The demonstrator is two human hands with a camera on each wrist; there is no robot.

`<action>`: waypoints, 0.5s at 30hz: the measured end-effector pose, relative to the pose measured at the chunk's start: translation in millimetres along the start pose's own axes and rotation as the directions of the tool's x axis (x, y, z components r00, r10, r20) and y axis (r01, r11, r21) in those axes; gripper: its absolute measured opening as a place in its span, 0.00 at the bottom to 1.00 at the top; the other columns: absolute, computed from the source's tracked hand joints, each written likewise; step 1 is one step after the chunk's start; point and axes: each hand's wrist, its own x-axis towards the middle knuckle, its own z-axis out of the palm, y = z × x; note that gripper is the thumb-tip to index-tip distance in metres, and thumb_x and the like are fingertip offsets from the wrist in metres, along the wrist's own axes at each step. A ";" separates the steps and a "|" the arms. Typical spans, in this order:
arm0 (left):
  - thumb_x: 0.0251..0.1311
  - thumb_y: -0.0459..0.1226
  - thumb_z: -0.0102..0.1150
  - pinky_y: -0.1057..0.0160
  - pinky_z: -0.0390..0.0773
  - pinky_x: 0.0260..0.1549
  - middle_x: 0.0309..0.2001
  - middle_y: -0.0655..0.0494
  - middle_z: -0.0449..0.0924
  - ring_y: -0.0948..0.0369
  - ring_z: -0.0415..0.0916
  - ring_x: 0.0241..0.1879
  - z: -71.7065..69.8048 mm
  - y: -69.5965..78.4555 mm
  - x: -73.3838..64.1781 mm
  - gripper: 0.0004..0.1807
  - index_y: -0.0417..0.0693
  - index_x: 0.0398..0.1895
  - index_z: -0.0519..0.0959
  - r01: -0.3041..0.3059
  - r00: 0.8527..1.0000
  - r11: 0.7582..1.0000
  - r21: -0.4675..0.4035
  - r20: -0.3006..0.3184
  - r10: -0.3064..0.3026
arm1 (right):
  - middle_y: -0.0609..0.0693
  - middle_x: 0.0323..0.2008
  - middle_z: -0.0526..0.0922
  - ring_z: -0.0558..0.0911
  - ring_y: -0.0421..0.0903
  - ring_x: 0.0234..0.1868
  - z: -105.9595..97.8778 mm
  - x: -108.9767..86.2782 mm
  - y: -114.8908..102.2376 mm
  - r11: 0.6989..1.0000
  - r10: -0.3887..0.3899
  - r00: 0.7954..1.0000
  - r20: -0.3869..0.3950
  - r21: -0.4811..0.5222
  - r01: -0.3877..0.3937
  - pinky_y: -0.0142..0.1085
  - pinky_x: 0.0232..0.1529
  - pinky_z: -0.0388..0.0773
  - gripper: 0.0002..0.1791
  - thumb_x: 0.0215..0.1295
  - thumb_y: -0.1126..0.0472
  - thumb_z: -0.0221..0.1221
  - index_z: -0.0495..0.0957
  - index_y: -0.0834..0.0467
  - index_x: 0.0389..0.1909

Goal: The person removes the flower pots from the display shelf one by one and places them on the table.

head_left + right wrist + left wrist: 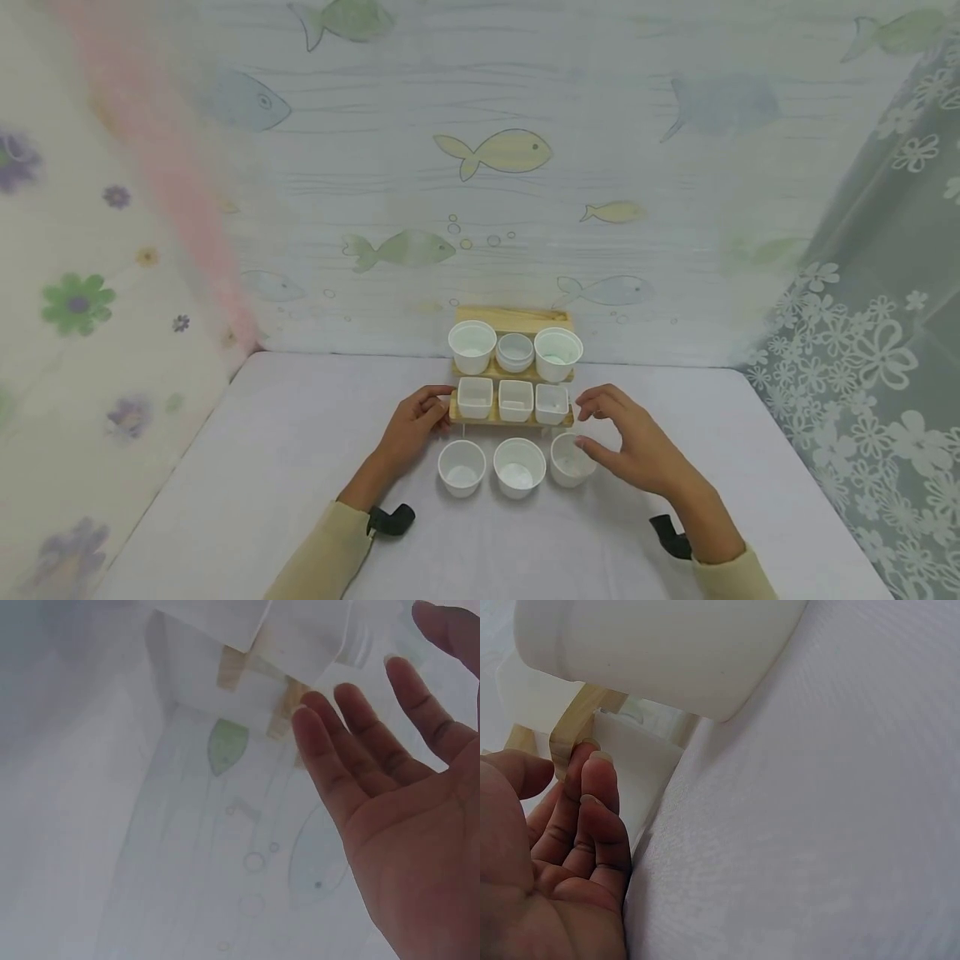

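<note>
A tiered stand with wooden shelves holds small white containers. My left hand is at the left end of its lower shelf, the fingertips against the wood and the thumb near the board's edge. My right hand is spread with bent fingers by the right end, holding nothing; in the right wrist view its fingers are apart from the stand. Square cups sit on the lower shelf, and round cups on the upper one. The right hand's thumb overlaps the front right round cup; contact cannot be told.
Two more round cups, the left one and the middle one, stand on the white tablecloth before the stand. Behind rises a fish-printed backdrop. A flowered curtain hangs at the right.
</note>
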 end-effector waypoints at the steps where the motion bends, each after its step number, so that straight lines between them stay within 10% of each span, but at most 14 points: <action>1: 0.80 0.34 0.52 0.64 0.83 0.38 0.37 0.42 0.84 0.55 0.82 0.37 0.2 0.7 -0.1 0.17 0.44 0.67 0.78 0.000 1.000 1.000 0.001 0.000 0.000 | 0.43 0.58 0.79 0.79 0.43 0.60 -0.3 0.6 0.1 1.000 -0.003 1.000 -0.012 -0.003 0.003 0.44 0.58 0.83 0.20 0.63 0.63 0.74 0.76 0.49 0.50; 15: 0.80 0.35 0.53 0.63 0.83 0.39 0.37 0.44 0.85 0.55 0.83 0.37 0.3 -0.5 0.1 0.17 0.43 0.67 0.77 0.002 1.000 1.000 -0.002 -0.002 -0.002 | 0.49 0.52 0.79 0.81 0.46 0.55 -1.7 5.9 6.9 0.999 -0.010 0.986 -0.164 -0.035 0.004 0.45 0.51 0.85 0.21 0.66 0.66 0.71 0.75 0.57 0.57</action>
